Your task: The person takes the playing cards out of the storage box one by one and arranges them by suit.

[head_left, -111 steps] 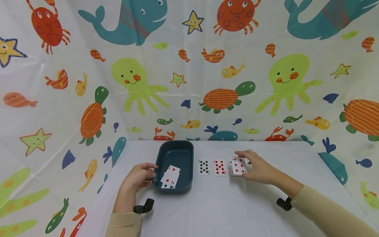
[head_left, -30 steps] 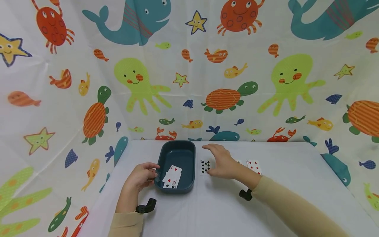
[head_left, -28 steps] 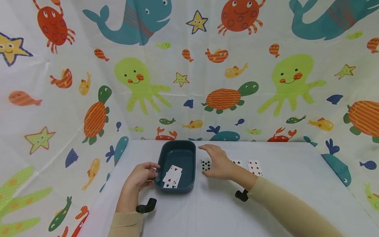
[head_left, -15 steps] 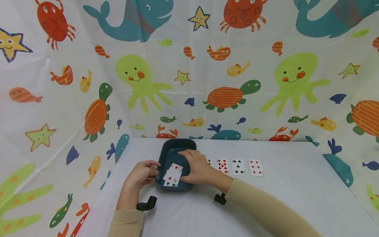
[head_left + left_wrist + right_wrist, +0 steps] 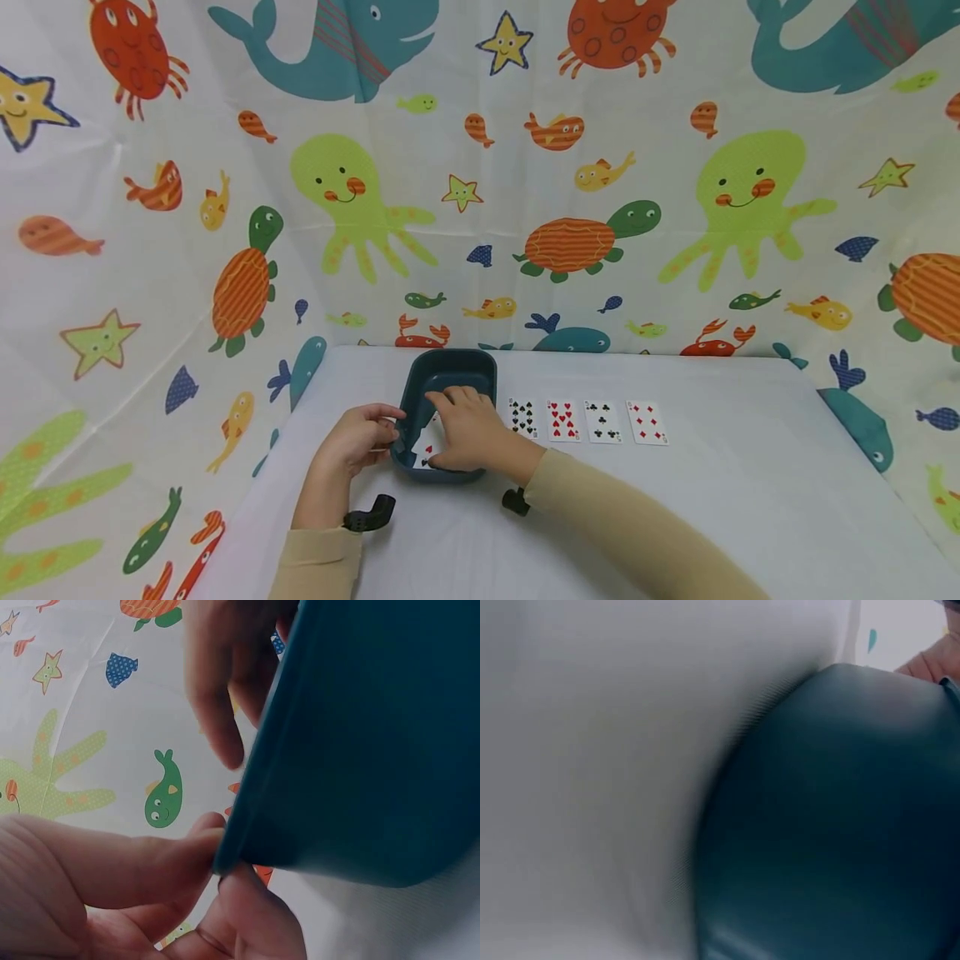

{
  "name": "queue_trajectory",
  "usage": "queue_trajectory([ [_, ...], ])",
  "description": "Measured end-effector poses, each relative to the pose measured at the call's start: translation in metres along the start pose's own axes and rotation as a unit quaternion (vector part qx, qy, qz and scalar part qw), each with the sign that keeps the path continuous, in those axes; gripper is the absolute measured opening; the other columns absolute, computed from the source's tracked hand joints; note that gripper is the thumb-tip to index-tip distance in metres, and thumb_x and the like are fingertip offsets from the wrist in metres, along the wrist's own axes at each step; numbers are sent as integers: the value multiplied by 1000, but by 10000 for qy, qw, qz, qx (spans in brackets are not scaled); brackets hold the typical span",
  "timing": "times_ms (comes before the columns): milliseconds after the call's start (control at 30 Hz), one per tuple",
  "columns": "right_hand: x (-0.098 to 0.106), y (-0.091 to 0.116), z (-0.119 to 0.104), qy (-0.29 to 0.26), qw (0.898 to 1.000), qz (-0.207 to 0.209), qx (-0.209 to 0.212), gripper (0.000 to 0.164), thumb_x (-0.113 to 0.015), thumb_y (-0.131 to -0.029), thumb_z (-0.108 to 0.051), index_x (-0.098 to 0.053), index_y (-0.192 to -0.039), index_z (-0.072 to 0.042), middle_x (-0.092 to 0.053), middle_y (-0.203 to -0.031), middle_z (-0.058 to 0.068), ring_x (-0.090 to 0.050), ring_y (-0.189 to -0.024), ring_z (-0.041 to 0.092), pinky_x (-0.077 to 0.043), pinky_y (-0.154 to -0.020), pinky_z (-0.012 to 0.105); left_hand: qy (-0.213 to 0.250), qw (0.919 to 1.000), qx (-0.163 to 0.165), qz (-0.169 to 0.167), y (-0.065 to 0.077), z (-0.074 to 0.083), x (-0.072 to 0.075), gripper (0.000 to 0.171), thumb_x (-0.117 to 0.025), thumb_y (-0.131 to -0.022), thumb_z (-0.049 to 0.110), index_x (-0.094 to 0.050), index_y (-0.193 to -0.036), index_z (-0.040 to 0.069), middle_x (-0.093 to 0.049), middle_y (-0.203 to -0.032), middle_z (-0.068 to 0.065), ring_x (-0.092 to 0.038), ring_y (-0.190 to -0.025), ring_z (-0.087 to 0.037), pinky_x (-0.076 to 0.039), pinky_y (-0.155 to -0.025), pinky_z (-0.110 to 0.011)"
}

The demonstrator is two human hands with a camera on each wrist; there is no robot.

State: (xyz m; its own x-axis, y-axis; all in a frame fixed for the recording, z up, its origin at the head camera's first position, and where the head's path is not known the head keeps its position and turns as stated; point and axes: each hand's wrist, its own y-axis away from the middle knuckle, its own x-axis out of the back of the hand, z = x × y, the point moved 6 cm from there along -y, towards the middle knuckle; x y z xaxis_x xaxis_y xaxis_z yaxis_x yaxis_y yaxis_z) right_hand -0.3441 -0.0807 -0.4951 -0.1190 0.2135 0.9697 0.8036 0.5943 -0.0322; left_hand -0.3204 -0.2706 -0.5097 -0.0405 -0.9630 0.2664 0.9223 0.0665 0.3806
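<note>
The left hand [image 5: 356,437] pinches the edge of a dark blue box [image 5: 450,379]. Its thumb is on one side of the edge and a finger is on the other. The left wrist view shows this pinch up close. The box sits on the white table [image 5: 637,517], between the two hands.

The right hand [image 5: 468,429] is over the inside of the box, just across from the left hand. Its thumb and pointing finger are spread wide apart, like a big letter C. The small pile of cards [image 5: 426,443] is in the box, partly hidden under the right hand. A bit of red and black shows on them. Nobody can tell from here if the right hand touches them.

Four more cards lie face up in a row, on the right side of the right hand. Nearest is the spade card [image 5: 522,418], next comes the heart card [image 5: 563,420], then the club card [image 5: 603,422], and the diamond card [image 5: 647,423] is farthest.

Each wrist has a little black camera, and both sleeves are tan. Past the hands hangs a white cloth [image 5: 517,183] with a turtle [image 5: 568,243], crabs, whales, and smiling octopuses.
</note>
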Motion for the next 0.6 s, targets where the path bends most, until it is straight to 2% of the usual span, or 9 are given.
queue_trajectory([
  [300, -11, -17, -4, 10, 9995, -181, -273, 99, -85, -82, -61, -44, -162, -20, -58, -153, 10, -51, -140, 30, -47, -113, 51, 47, 10000, 48, -52, -2, 0, 1, 34, -61, -100, 1, -68, -133, 1, -67, -94, -8, -62, -79, -23, -56, -70, -32],
  [600, -23, -23, -1, 174, 9984, -350, -410, 95, -87, -81, -60, -50, -159, -20, -60, -148, 9, -53, -132, 28, -49, -110, 48, 28, 10000, 38, -87, -2, 2, 0, 35, -61, -100, 0, -68, -133, 0, -66, -94, -8, -62, -79, -23, -56, -70, -31],
])
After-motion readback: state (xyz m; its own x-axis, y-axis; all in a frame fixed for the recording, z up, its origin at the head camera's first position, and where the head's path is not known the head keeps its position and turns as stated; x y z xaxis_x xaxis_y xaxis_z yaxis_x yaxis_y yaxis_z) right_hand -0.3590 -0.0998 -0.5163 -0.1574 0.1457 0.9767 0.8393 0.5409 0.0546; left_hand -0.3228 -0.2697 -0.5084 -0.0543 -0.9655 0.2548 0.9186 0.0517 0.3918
